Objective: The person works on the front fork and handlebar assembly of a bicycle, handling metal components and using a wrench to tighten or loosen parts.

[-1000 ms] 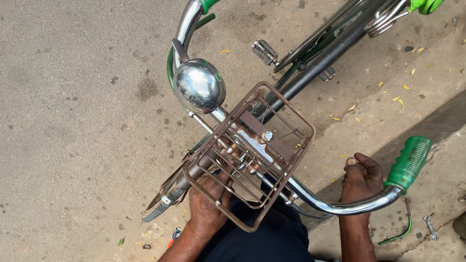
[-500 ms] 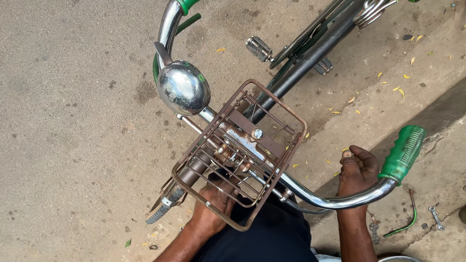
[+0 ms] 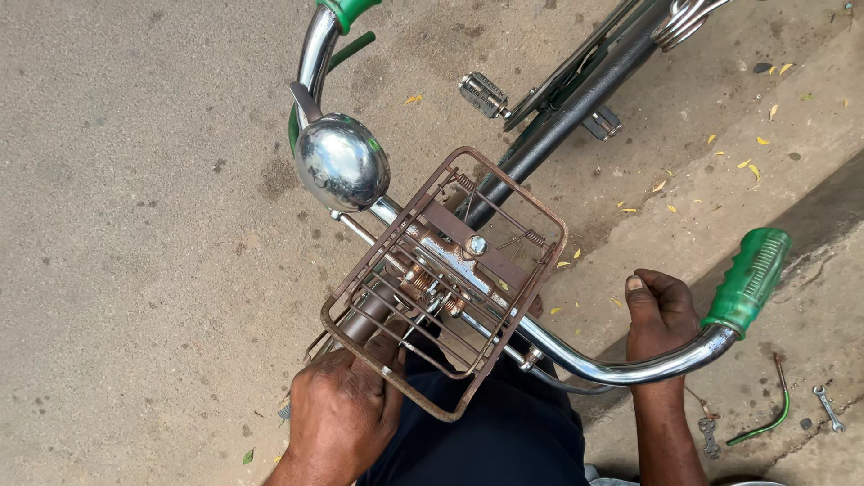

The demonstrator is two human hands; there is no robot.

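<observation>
I look down on a bicycle's chrome handlebar (image 3: 621, 367) with green grips (image 3: 749, 281). A rusty brown wire carrier rack (image 3: 504, 193) is bolted across its middle, beside a shiny chrome bell (image 3: 342, 164). My left hand (image 3: 344, 409) grips the near left corner of the rack, fingers curled round its wires. My right hand (image 3: 661, 310) rests on the right handlebar tube just inside the green grip, fingers partly wrapped over it. The black bicycle frame (image 3: 576, 99) runs away to the upper right, with a pedal (image 3: 483, 94) beside it.
Grey concrete ground lies all around, with yellow leaves scattered to the right. A small spanner (image 3: 828, 407), a green cable piece (image 3: 765, 421) and another small metal tool (image 3: 709, 434) lie on the ground at lower right. My dark trousers (image 3: 486, 432) show below the rack.
The view has shifted slightly, so the bicycle sits a little lower and to the left in the picture. Both hands stay on the rack and the handlebar.
</observation>
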